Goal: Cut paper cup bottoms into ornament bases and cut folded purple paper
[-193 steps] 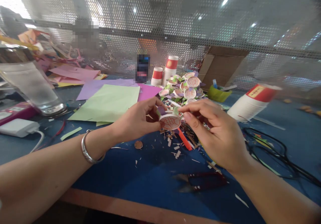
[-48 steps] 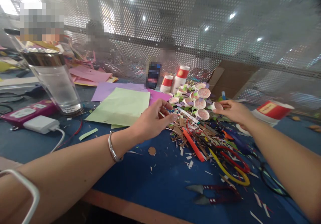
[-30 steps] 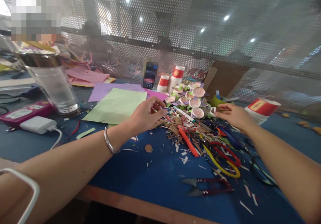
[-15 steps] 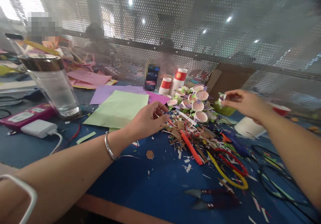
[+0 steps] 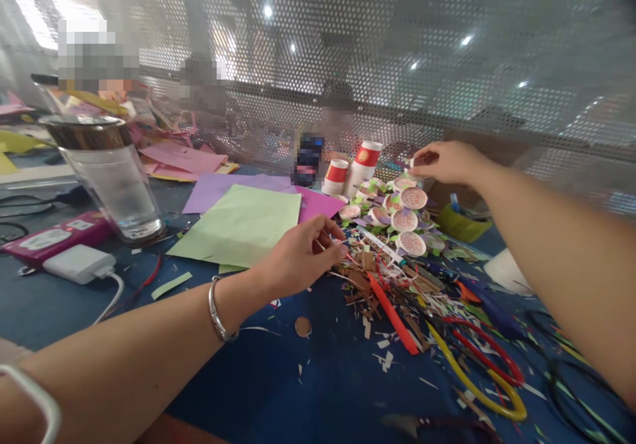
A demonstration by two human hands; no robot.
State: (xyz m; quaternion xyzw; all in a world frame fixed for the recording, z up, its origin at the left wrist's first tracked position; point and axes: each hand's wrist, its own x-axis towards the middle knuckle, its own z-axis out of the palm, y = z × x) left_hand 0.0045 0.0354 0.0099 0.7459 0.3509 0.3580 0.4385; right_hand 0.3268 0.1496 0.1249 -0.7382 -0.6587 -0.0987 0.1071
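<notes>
My left hand [image 5: 303,255] rests low over the blue table [image 5: 278,384], fingers curled at the edge of a heap of paper scraps [image 5: 382,278]; what it pinches, if anything, is too small to name. My right hand [image 5: 444,162] is raised above a pile of small round cup-bottom pieces [image 5: 402,215] trimmed with green and purple paper. Its fingertips pinch one small white piece [image 5: 411,163] over the top of that pile. A silver bangle [image 5: 216,311] sits on my left wrist.
Green paper [image 5: 241,225] and purple paper [image 5: 223,185] lie at centre left. A lidded glass jar [image 5: 106,179], a white charger [image 5: 79,264] and a pink phone stand left. Red-and-white cups [image 5: 365,162] stand behind the pile. Yellow and red scissors [image 5: 477,371] lie right. A perforated metal screen closes the back.
My right hand set a piece by the pile, then lifted a small piece up and leftward to above the pile. My left hand stayed by the scraps. The view shifted slightly.
</notes>
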